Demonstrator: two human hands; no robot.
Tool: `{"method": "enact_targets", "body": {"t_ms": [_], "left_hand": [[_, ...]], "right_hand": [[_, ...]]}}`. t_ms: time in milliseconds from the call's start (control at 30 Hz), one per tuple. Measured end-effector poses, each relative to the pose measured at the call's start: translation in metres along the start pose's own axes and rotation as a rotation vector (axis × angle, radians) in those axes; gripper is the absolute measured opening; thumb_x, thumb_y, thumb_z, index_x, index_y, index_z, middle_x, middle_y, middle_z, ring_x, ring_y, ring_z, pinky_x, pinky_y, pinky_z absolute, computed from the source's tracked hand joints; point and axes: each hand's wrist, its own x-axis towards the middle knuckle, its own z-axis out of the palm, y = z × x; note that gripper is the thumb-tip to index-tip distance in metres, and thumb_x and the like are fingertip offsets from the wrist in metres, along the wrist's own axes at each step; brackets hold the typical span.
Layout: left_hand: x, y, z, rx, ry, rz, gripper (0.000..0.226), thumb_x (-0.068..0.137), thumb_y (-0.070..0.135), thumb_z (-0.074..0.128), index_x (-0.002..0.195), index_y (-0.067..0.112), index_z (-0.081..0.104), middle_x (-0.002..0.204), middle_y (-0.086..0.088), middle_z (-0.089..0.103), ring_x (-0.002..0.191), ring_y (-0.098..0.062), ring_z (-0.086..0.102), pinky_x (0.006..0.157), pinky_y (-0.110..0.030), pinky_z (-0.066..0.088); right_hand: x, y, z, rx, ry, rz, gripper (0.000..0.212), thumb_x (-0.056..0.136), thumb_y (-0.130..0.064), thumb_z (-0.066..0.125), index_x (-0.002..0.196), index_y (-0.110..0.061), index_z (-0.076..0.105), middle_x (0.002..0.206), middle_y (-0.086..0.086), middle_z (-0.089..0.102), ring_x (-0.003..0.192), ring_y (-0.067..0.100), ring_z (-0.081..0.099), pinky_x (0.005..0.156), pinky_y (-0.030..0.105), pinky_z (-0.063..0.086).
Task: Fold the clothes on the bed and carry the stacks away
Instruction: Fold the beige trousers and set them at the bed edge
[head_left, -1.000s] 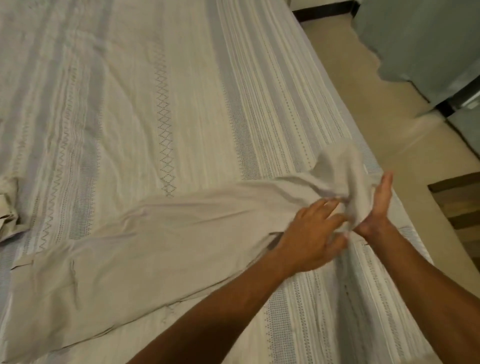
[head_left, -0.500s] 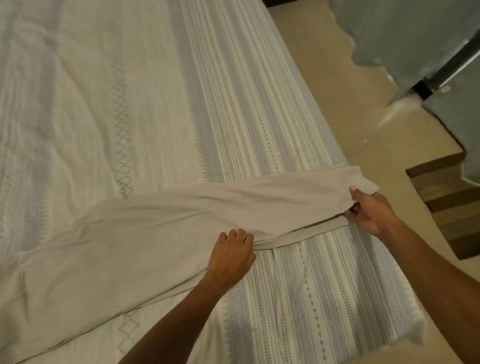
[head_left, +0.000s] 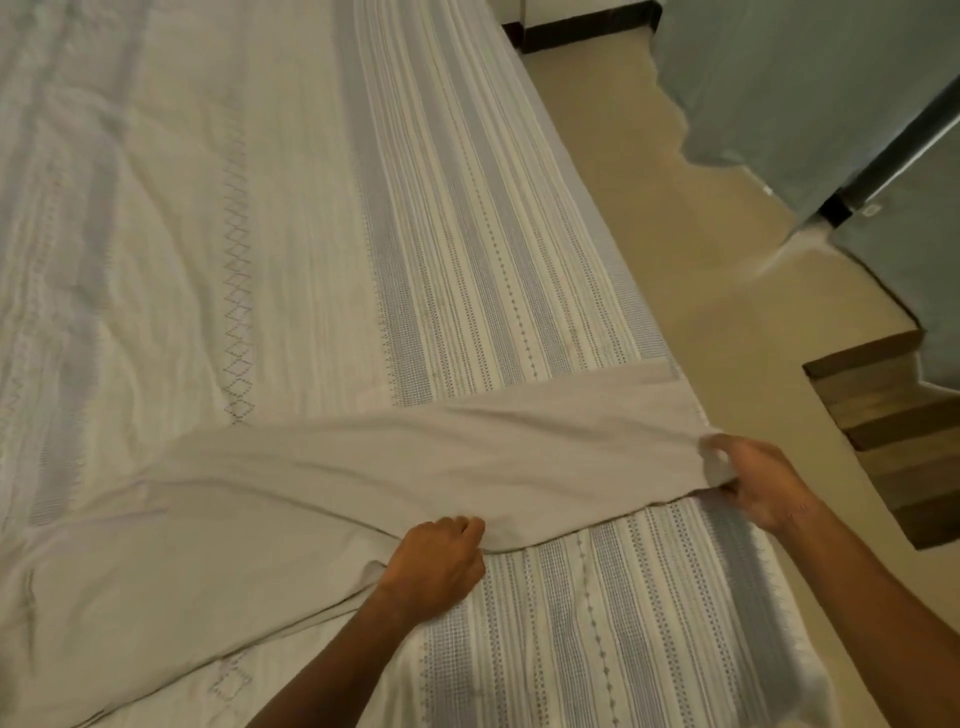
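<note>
A long beige garment (head_left: 322, 499) lies stretched across the bed (head_left: 467, 260), from the lower left to the right edge. My left hand (head_left: 436, 566) grips the garment's near edge about midway along, fingers curled into the cloth. My right hand (head_left: 753, 483) pinches the garment's right end at the bed's right edge and holds it pulled taut. The garment's left part runs out of view at the bottom left.
The bed wears a white cover with grey stripes and a diamond line. Beige floor (head_left: 701, 270) runs along the bed's right side. Wooden steps (head_left: 904, 431) stand at the right, and grey-green curtains (head_left: 810, 83) hang at the upper right.
The bunched right end has been pulled out straight toward the bed's edge by my right hand. My left hand slid left along the near edge and now grips it midway.
</note>
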Motion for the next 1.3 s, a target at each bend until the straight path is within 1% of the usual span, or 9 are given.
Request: {"method": "enact_targets", "body": {"t_ms": [133,367,533,633,733,867,1000,1167,1300], "left_hand": [[0.006,0.008,0.000,0.077,-0.015,-0.036,0.024,0.075,0.043,0.059,0.082,0.020,0.056,0.067,0.004,0.055,0.053,-0.016,0.051,0.046,-0.029,0.035],[0.008,0.017,0.004,0.056,0.035,-0.020,0.016,0.084,0.027,0.068,0.083,0.022,0.053,0.067,0.006,0.052,0.051,-0.012,0.046,0.045,-0.029,0.042],[0.007,0.019,0.009,0.011,0.085,-0.038,0.015,0.088,0.022,0.067,0.087,0.021,0.052,0.070,0.005,0.052,0.054,-0.012,0.046,0.046,-0.030,0.045],[0.003,0.020,0.009,-0.023,0.105,-0.049,0.012,0.089,0.026,0.063,0.088,0.020,0.054,0.073,0.005,0.053,0.057,-0.012,0.048,0.047,-0.029,0.045],[-0.006,0.020,0.006,-0.022,0.131,-0.083,0.017,0.090,0.034,0.056,0.093,0.018,0.058,0.080,0.002,0.055,0.066,-0.016,0.050,0.056,-0.030,0.046],[-0.022,0.009,0.006,0.116,0.067,-0.224,0.031,0.084,0.045,0.064,0.094,0.016,0.059,0.085,-0.003,0.056,0.073,-0.022,0.050,0.062,-0.036,0.045],[-0.032,0.001,0.006,0.182,0.026,-0.271,0.024,0.080,0.035,0.076,0.088,0.017,0.062,0.077,-0.004,0.059,0.064,-0.023,0.054,0.057,-0.037,0.046],[-0.040,-0.009,0.006,0.137,0.088,0.022,0.016,0.082,0.023,0.075,0.082,0.017,0.060,0.070,0.000,0.058,0.056,-0.017,0.051,0.050,-0.031,0.044],[-0.041,-0.019,0.009,0.022,0.175,-0.016,0.027,0.097,0.039,0.050,0.080,0.019,0.053,0.070,0.002,0.054,0.057,-0.016,0.048,0.051,-0.031,0.042]], "right_hand": [[0.009,-0.028,0.009,-0.378,0.036,-0.044,0.100,0.069,-0.069,0.080,0.138,-0.001,0.056,0.140,0.015,0.056,0.123,0.038,0.055,0.094,0.046,0.051],[0.019,-0.051,0.016,-0.288,-0.009,-0.518,0.012,0.096,-0.028,0.069,0.105,-0.021,0.072,0.101,-0.001,0.072,0.097,0.021,0.064,0.079,0.029,0.052],[0.037,-0.044,0.016,-0.444,0.193,-0.681,0.019,0.098,-0.028,0.065,0.110,-0.016,0.074,0.096,0.012,0.074,0.088,0.027,0.064,0.078,0.031,0.048],[0.043,-0.027,0.024,-0.714,0.360,-0.633,0.028,0.099,-0.024,0.060,0.124,-0.011,0.064,0.114,0.021,0.069,0.106,0.038,0.061,0.086,0.042,0.049],[0.024,-0.004,0.054,-0.919,0.482,-0.967,0.034,0.098,-0.022,0.056,0.128,-0.005,0.055,0.120,0.024,0.059,0.110,0.043,0.052,0.087,0.051,0.045],[-0.019,0.036,0.111,-1.151,0.046,-1.347,0.044,0.102,-0.038,0.052,0.134,-0.008,0.051,0.135,0.016,0.054,0.125,0.032,0.049,0.105,0.043,0.040],[-0.028,0.085,0.146,-1.571,-0.345,-1.295,0.072,0.101,-0.068,0.026,0.159,-0.026,0.024,0.169,0.009,0.012,0.155,0.031,0.009,0.123,0.058,0.013],[-0.012,0.087,0.131,-1.583,-0.257,-1.198,0.071,0.100,-0.071,0.007,0.161,-0.036,0.002,0.169,-0.008,-0.009,0.156,0.022,-0.011,0.122,0.062,-0.001],[-0.001,0.066,0.121,-1.516,-0.095,-1.098,0.069,0.101,-0.065,0.010,0.162,-0.033,0.005,0.169,-0.002,-0.002,0.156,0.025,-0.006,0.123,0.060,-0.002]]}}
